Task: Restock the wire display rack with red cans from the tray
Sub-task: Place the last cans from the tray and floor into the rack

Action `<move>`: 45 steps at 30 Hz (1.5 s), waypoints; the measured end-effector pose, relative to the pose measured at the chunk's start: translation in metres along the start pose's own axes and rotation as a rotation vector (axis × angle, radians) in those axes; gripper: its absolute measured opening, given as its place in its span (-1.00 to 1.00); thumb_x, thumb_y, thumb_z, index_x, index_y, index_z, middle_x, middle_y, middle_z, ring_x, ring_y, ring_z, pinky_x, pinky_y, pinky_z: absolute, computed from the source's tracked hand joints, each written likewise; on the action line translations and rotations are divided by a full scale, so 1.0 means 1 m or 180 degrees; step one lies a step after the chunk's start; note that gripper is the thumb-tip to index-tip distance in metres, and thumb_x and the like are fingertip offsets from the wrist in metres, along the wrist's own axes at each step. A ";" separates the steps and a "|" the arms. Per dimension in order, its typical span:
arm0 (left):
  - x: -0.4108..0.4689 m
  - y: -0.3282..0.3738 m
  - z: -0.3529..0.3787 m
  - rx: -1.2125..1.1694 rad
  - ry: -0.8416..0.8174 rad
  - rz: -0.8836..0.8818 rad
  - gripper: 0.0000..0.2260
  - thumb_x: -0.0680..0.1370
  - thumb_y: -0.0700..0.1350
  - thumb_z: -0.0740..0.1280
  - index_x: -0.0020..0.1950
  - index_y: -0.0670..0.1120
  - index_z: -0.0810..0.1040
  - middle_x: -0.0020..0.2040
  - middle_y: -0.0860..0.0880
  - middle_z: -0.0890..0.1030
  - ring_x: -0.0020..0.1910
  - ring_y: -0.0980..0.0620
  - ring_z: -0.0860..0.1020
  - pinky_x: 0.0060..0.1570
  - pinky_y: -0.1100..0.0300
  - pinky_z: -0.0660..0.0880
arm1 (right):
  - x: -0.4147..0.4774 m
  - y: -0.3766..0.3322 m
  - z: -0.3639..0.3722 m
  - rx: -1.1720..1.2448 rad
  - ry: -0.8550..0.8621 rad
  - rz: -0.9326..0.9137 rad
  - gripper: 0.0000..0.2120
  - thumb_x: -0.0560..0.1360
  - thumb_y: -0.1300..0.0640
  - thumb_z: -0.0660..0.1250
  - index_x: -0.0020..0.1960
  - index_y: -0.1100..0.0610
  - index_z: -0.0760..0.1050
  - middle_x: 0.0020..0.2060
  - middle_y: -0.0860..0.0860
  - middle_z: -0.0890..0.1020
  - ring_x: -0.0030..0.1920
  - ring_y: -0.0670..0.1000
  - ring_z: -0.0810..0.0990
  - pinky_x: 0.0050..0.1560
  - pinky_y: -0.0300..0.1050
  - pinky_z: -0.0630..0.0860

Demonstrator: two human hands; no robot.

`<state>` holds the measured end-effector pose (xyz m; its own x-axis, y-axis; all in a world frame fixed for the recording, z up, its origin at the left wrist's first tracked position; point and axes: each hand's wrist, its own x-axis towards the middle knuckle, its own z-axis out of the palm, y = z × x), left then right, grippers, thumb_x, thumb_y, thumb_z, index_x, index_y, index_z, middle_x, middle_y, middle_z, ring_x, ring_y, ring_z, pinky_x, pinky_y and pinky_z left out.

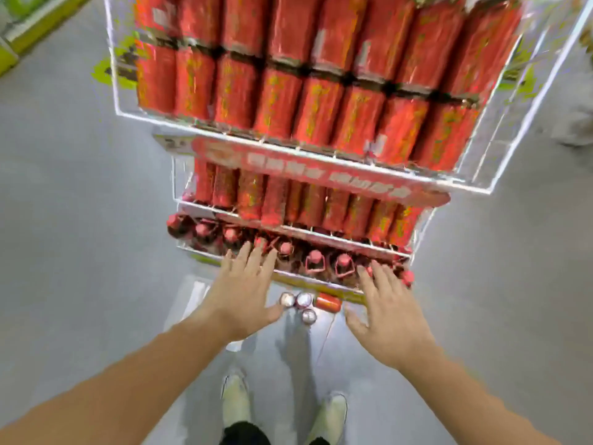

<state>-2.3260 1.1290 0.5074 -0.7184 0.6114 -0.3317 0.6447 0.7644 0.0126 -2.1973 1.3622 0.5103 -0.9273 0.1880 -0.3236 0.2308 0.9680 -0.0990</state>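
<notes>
Now | both hands (pixel 247 290) (pixel 385 313) spread, empty | fingertips over rack (pixel 288 149) bottom edge | four cans (pixel 327 302) below, floor (pixel 80 220) open

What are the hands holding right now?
Nothing. The left hand and the right hand are both open and empty, fingers spread near the bottom shelf of the wire rack. The loose cans sit untouched on the floor below.

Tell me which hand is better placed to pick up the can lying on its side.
Probably the right hand: the lying can is just beside its thumb, and the hand is empty.
</notes>
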 end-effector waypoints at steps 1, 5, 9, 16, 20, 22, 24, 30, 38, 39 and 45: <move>0.006 -0.001 0.024 0.0052 -0.0090 0.0026 -0.11 0.39 0.38 0.01 0.57 -0.16 0.30 0.51 -0.27 0.39 0.51 -0.29 0.32 0.42 -0.30 0.30 | 0.006 0.002 0.022 0.0028 -0.0049 0.0028 -0.21 0.49 -0.30 0.11 0.53 0.22 0.37 0.47 0.27 0.44 0.46 0.33 0.41 0.41 0.26 0.42; 0.035 -0.007 0.115 0.0150 -0.0370 0.0144 -0.08 0.37 0.39 -0.01 0.59 -0.17 0.21 0.52 -0.27 0.34 0.52 -0.30 0.28 0.42 -0.26 0.30 | 0.028 0.004 0.109 0.0148 -0.0186 0.0127 -0.21 0.52 -0.29 0.10 0.61 0.15 0.21 0.57 0.21 0.29 0.56 0.25 0.26 0.52 0.16 0.25; 0.067 -0.007 0.218 0.0276 -0.0615 0.0338 -0.09 0.49 0.40 0.14 0.64 -0.12 -0.02 0.62 -0.22 0.13 0.59 -0.26 0.10 0.52 -0.20 0.15 | 0.044 0.007 0.216 0.0188 -0.0568 0.0250 -0.19 0.54 -0.31 0.02 0.65 0.11 0.04 0.63 0.18 0.14 0.62 0.20 0.11 0.57 0.09 0.11; 0.124 0.000 0.394 0.0508 -0.1029 0.0534 -0.06 0.50 0.44 0.10 0.64 -0.12 -0.16 0.64 -0.21 0.01 0.62 -0.23 0.02 0.55 -0.15 0.08 | 0.077 0.019 0.400 0.0383 -0.1153 0.0417 -0.18 0.61 -0.30 0.06 0.66 0.08 -0.19 0.66 0.11 -0.05 0.65 0.14 -0.06 0.60 0.04 -0.01; 0.150 0.002 0.461 0.0425 -0.1129 0.0589 -0.05 0.48 0.43 0.14 0.63 -0.13 -0.12 0.58 -0.19 0.14 0.56 -0.20 0.14 0.47 -0.11 0.27 | 0.100 0.027 0.474 0.0518 -0.1187 0.0478 -0.16 0.60 -0.28 0.11 0.66 0.08 -0.20 0.66 0.09 -0.02 0.64 0.12 -0.04 0.61 0.03 0.02; 0.162 0.003 0.488 0.0274 -0.1134 0.0500 -0.03 0.47 0.42 0.19 0.62 -0.15 -0.09 0.54 -0.18 0.21 0.52 -0.18 0.21 0.41 -0.12 0.34 | 0.112 0.032 0.503 0.0647 -0.1139 0.0515 -0.15 0.60 -0.27 0.14 0.66 0.08 -0.20 0.65 0.09 0.00 0.64 0.11 -0.02 0.60 0.02 0.03; 0.179 0.002 0.511 -0.0023 -0.1208 0.0207 0.00 0.46 0.40 0.27 0.62 -0.16 -0.10 0.54 -0.16 0.22 0.52 -0.17 0.23 0.40 -0.13 0.36 | 0.124 0.034 0.527 0.0889 -0.1117 0.0613 -0.13 0.60 -0.26 0.17 0.66 0.08 -0.23 0.66 0.06 -0.02 0.65 0.08 -0.04 0.60 -0.01 0.01; 0.226 0.005 0.545 -0.1995 -0.0856 -0.0741 -0.11 0.40 0.09 0.56 0.57 -0.12 0.17 0.47 -0.13 0.39 0.41 -0.13 0.39 0.32 0.04 0.36 | 0.159 0.028 0.579 0.2184 -0.0528 0.0859 -0.19 0.49 -0.04 0.46 0.60 0.03 0.11 0.51 -0.02 0.37 0.50 0.00 0.31 0.51 -0.04 0.27; 0.244 0.001 0.583 -0.3189 -0.0272 -0.0663 -0.40 0.30 -0.05 0.67 0.27 0.08 0.52 0.15 0.16 0.63 0.14 0.14 0.58 0.24 0.14 0.53 | 0.188 0.022 0.613 0.3906 0.0174 0.1468 -0.42 0.33 0.20 0.64 0.24 -0.01 0.47 0.07 -0.14 0.68 0.09 -0.09 0.65 0.20 0.03 0.57; 0.245 0.002 0.582 -0.3254 -0.0277 -0.0695 -0.41 0.30 -0.06 0.67 0.27 0.07 0.54 0.13 0.16 0.64 0.13 0.16 0.59 0.23 0.16 0.53 | 0.190 0.024 0.613 0.4053 0.0174 0.1541 -0.44 0.32 0.20 0.65 0.23 -0.02 0.51 0.05 -0.13 0.70 0.09 -0.10 0.66 0.20 0.00 0.58; 0.229 -0.003 0.559 -0.3779 -0.0708 -0.1061 -0.44 0.29 -0.08 0.67 0.25 0.03 0.61 0.08 0.11 0.71 0.06 0.15 0.66 0.14 0.17 0.57 | 0.181 0.036 0.583 0.4815 -0.0196 0.1839 -0.57 0.40 0.25 0.58 0.20 -0.01 0.61 -0.05 -0.13 0.74 -0.08 -0.21 0.69 -0.04 -0.23 0.55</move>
<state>-2.3465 1.1521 -0.0958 -0.6669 0.3937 -0.6326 -0.2758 0.6583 0.7004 -2.1848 1.3337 -0.1008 -0.6145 0.4069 -0.6758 0.6241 -0.2732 -0.7320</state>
